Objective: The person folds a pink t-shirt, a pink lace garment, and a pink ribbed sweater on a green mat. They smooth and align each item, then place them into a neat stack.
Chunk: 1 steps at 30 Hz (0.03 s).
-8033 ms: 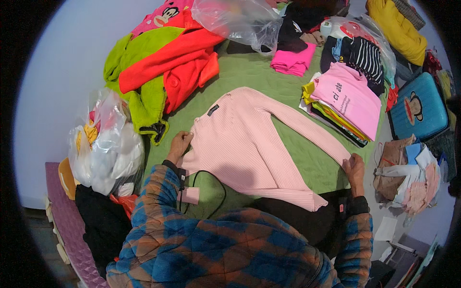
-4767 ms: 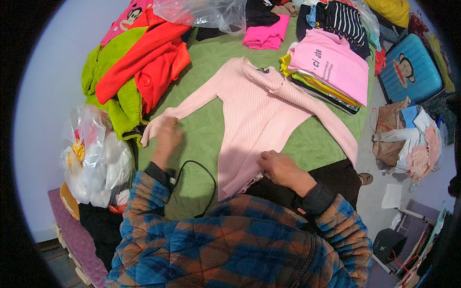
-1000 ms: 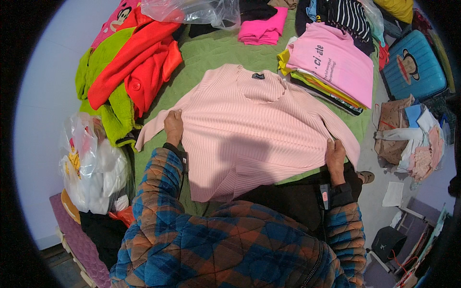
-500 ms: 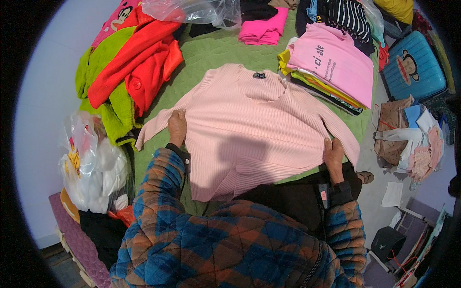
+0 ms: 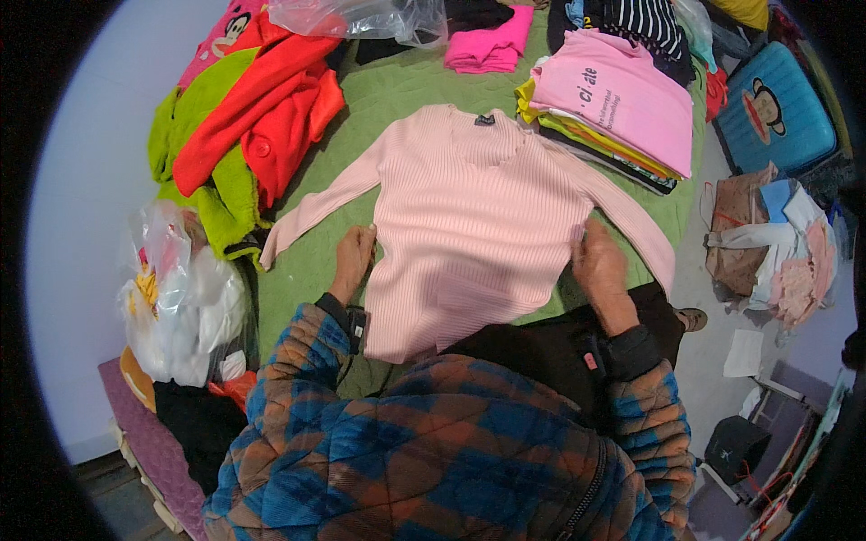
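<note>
A pale pink ribbed sweater [image 5: 469, 216] lies spread on the green bedspread [image 5: 397, 77], its neckline and dark label at the far end. Both sleeves stretch outward and down to the sides. My left hand [image 5: 352, 261] pinches the sweater's left side edge below the sleeve. Opposite it, my right hand [image 5: 601, 261] has its fingers closed on the right side edge, just under that sleeve. The near hem is uneven, with a corner folded up near the dark cloth over my lap.
Red and lime-green garments [image 5: 262, 135] are heaped at the left, above a clear plastic bag [image 5: 185, 298] of white stuff. A folded clothes stack [image 5: 622, 108] stands at the far right. Folded bright pink cloth [image 5: 487, 41] lies at the back. A blue suitcase [image 5: 776, 113] is beyond the bed.
The sweater's body has narrowed and hangs less stretched between my hands. My right hand has moved inward and up along its edge; my left has shifted slightly right and down.
</note>
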Available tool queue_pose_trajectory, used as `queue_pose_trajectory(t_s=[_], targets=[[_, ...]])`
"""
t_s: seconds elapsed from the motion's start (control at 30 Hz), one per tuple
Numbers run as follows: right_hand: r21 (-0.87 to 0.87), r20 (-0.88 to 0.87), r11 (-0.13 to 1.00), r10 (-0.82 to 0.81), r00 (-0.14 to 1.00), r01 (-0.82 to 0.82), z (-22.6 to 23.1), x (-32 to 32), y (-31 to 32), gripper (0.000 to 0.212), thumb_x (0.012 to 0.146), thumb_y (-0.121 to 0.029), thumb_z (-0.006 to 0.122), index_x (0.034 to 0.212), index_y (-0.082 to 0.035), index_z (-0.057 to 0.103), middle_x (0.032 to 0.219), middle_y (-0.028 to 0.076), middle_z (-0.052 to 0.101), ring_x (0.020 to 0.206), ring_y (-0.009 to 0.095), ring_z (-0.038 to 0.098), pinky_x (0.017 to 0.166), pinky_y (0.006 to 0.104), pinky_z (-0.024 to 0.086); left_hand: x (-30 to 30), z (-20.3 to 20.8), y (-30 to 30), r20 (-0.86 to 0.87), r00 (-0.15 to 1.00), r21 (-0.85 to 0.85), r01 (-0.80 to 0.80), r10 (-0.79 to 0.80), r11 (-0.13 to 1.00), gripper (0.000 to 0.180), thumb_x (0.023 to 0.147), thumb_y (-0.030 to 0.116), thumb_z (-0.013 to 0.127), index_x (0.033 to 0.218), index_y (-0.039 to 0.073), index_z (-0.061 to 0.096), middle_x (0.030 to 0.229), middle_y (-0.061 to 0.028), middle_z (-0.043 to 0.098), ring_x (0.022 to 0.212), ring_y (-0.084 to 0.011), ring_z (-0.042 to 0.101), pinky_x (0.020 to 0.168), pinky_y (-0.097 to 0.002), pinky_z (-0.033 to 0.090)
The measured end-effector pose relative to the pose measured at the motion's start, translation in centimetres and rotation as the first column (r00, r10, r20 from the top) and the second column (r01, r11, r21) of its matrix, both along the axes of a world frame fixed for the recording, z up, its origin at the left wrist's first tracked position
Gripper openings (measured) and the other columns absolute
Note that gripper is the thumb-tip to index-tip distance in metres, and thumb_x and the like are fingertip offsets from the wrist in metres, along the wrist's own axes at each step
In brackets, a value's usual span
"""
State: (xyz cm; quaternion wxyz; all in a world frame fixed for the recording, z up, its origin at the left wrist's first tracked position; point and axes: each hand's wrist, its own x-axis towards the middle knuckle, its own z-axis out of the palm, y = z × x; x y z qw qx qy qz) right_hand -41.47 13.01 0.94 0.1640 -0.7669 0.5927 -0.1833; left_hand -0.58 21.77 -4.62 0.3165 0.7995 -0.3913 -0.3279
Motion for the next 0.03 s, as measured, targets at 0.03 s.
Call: queue_pose_trajectory(t_s=[0.03], targets=[[-0.028, 0.018, 0.997, 0.069, 0.997, -0.069, 1.05, 1.27, 0.47, 0.031, 0.080, -0.024, 0.064, 0.098, -0.004, 0.049, 0.098, 0.021, 0.061, 0.083, 0.038, 0.061, 0.068, 0.0462, 0.048, -0.09, 0.32, 0.07, 0.028, 1.000, -0.013, 0.013, -0.012, 1.000, 0.037, 0.091, 0.036, 0.054, 0.081, 0.001, 0.055, 0.069, -0.0106, 0.060, 0.060, -0.0225, 0.055, 0.059, -0.0345, 0.045]])
